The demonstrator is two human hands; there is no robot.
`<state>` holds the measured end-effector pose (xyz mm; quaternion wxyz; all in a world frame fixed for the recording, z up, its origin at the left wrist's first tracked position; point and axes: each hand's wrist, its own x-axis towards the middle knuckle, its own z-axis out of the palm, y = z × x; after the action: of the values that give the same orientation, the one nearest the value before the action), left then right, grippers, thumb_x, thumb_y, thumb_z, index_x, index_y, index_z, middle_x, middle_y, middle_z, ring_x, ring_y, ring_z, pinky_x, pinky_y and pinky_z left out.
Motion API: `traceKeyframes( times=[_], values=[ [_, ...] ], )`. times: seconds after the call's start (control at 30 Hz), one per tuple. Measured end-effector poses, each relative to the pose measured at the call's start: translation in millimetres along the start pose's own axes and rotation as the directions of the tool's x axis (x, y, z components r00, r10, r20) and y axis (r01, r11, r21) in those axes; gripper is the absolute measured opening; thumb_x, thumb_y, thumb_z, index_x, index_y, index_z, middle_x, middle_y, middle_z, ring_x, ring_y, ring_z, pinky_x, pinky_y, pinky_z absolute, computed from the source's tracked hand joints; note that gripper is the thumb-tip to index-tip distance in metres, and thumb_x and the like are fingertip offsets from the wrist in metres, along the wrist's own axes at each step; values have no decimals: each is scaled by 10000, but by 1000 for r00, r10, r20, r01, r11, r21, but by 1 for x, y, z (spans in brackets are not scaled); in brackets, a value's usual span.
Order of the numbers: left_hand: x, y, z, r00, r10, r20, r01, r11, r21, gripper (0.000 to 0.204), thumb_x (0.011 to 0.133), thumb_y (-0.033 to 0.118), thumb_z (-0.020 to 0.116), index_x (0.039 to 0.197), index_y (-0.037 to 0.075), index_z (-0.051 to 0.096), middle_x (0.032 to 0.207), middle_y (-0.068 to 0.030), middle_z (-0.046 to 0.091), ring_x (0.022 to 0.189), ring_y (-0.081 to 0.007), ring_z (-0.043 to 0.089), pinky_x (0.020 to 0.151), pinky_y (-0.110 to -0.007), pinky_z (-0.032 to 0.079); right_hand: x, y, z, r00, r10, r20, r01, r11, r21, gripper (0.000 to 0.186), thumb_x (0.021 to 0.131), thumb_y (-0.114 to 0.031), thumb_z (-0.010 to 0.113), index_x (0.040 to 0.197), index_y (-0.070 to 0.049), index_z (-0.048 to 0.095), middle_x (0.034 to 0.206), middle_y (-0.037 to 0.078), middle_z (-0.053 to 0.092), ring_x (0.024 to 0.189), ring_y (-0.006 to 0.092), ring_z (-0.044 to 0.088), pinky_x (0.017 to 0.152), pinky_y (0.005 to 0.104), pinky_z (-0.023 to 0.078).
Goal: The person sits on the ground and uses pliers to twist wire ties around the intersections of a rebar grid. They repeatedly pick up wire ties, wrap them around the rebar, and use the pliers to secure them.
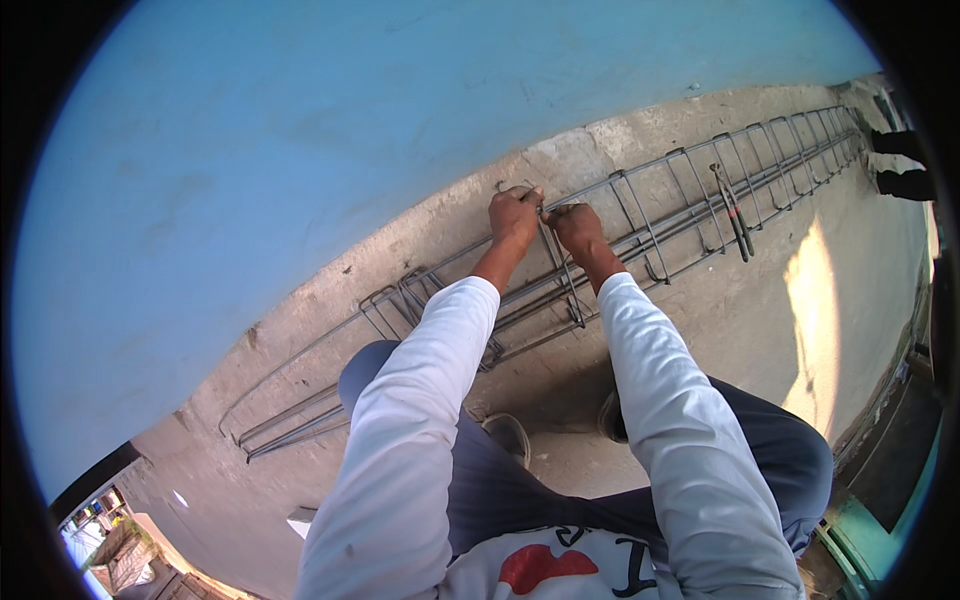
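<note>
A long rebar cage (pixel 645 243) of steel bars and square stirrups lies on the floor, running from lower left to upper right. At its far top bar, where a stirrup crosses, my left hand (pixel 514 212) is closed with fingers pinched. Right beside it my right hand (pixel 575 228) is closed too, its fingers at the same joint. What the fingertips pinch is too small to make out. A pair of pincers (pixel 733 212) with dark and red handles rests across the bars to the right of my hands. Several stirrups (pixel 400 298) are bunched together left of my hands.
A blue wall (pixel 300 150) rises just behind the cage. Concrete floor (pixel 760 330) spreads to the right, with a sunlit patch. Another person's dark-clothed legs (pixel 900 165) stand at the cage's far right end. My shoe (pixel 508 438) is close to the near bars.
</note>
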<state>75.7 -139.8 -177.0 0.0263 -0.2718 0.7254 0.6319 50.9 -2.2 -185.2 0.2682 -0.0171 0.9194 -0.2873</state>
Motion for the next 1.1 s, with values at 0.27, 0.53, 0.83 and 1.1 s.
traceKeyframes(
  times=[0.27, 0.53, 0.83, 1.1],
  values=[
    [-28, -4, 20, 915, 291, -280, -219, 940, 261, 250, 907, 216, 702, 846, -18, 764, 760, -157, 724, 754, -256, 680, 759, -394, 513, 2, 1, 3, 999, 46, -27, -47, 998, -35, 487, 952, -548, 600, 1058, -107, 778, 1105, 200, 731, 1094, 381, 680, 943, 455, 538],
    [-57, 1, 53, 870, -260, -419, 20, 867, -498, 245, 971, 162, 667, 852, -41, 736, 924, -128, 729, 833, -218, 641, 802, -370, 497, 15, 20, 3, 998, 3, 62, -12, 990, 141, 492, 932, -542, 638, 1071, -89, 768, 1086, 244, 723, 1089, 411, 672, 940, 455, 524],
    [-58, -6, 67, 794, -567, -220, 0, 361, -933, 271, 1011, 95, 620, 1237, -55, 621, 1193, -136, 681, 1015, -248, 685, 870, -400, 555, 9, 8, -5, 993, -100, 65, 100, 995, -2, 453, 935, -498, 631, 1045, -80, 769, 1031, 223, 735, 1041, 403, 685, 908, 447, 527],
    [-37, -18, 56, 634, -771, 66, 220, 98, -971, 117, 989, 97, 653, 1062, 31, 715, 1017, -33, 701, 926, -168, 605, 851, -358, 459, 1, 0, -4, 999, -34, 10, 32, 991, 128, 336, 921, -328, 739, 961, 5, 758, 818, 142, 723, 724, 204, 577, 714, 372, 465]
  ],
)
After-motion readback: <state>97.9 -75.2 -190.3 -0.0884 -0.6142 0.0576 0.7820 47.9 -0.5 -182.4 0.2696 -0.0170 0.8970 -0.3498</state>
